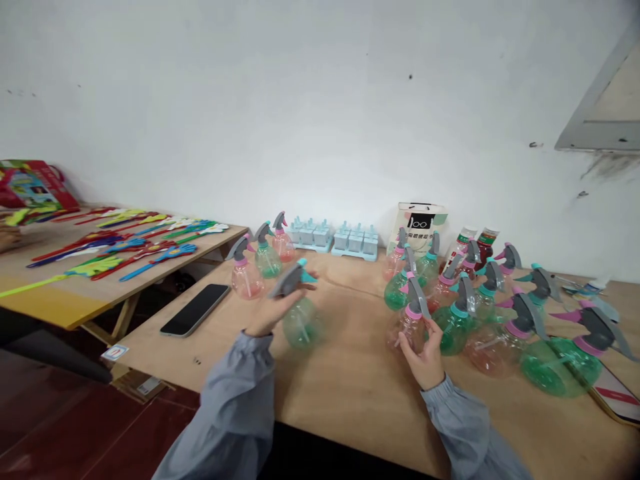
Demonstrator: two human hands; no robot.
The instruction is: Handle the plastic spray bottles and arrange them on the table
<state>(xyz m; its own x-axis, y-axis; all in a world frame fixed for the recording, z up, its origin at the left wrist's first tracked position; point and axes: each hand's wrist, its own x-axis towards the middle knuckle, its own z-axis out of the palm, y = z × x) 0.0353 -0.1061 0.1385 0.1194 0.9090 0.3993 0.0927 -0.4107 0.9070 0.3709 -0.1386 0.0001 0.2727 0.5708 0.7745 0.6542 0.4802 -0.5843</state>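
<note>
Clutter all over our surface (345, 373), folks; our left hand (277, 310) is at the neck of a green spray bottle (301, 327), left of centre, but it's so blurry that we can't tell whether those fingers are clamped or loose; our right hand (425, 353) has thumb and fingers closed on a pink spray bottle (408, 327), at the near left side of a big cluster (453, 331). That crowd is what's in our way: pink and green sprayers packed close behind and to the right, one green one just beside our fingertips; a second phone (621, 395) pokes out from behind the nearest of them. Over left we've got three more spray bottles (269, 261) standing together, plus a dark-screened phone (195, 311) lying flat; along the wall sit two pale blue moulds (356, 243), a printed package (421, 222) and two labelled bottles (485, 248); the neighbouring surface (65, 303) is loaded with colourful hand-shaped sticks (137, 245), with a bright box (37, 187) at the back and another person's hand (7, 238) at the far left.
</note>
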